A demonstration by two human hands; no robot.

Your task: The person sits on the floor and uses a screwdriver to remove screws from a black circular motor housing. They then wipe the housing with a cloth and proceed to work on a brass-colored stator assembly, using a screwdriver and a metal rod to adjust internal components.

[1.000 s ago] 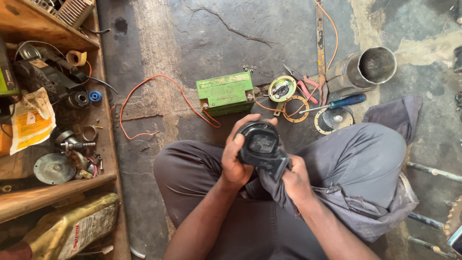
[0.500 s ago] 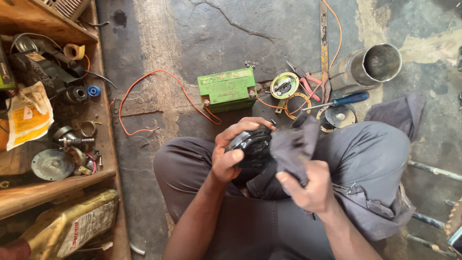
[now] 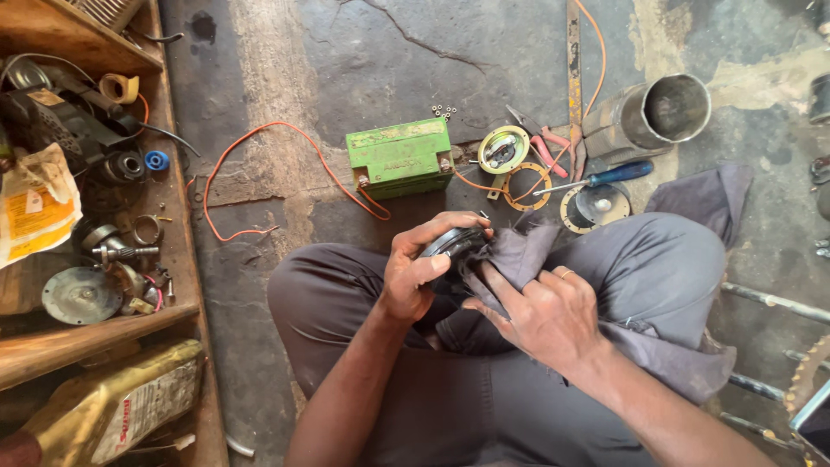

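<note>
I sit with bent knees on a cracked concrete floor. My left hand (image 3: pixel 415 272) grips a round black part (image 3: pixel 454 244) held over my lap, its fingers curled over the rim. My right hand (image 3: pixel 540 311) presses a dark grey cloth (image 3: pixel 519 251) against the right side of that part; a ring shows on one finger. The cloth trails down over my right thigh. Most of the part is hidden by my fingers and the cloth.
A green battery (image 3: pixel 399 158) with orange wires (image 3: pixel 259 164) lies on the floor ahead. Round metal plates (image 3: pixel 504 149), red pliers (image 3: pixel 540 138), a blue-handled screwdriver (image 3: pixel 605 177) and a metal cylinder (image 3: pixel 657 112) lie at right. A wooden shelf (image 3: pixel 95 329) with assorted parts stands at left.
My left hand has tilted the black part on edge. My right hand let the cloth drop from its raised bunch and now presses it onto the part's side.
</note>
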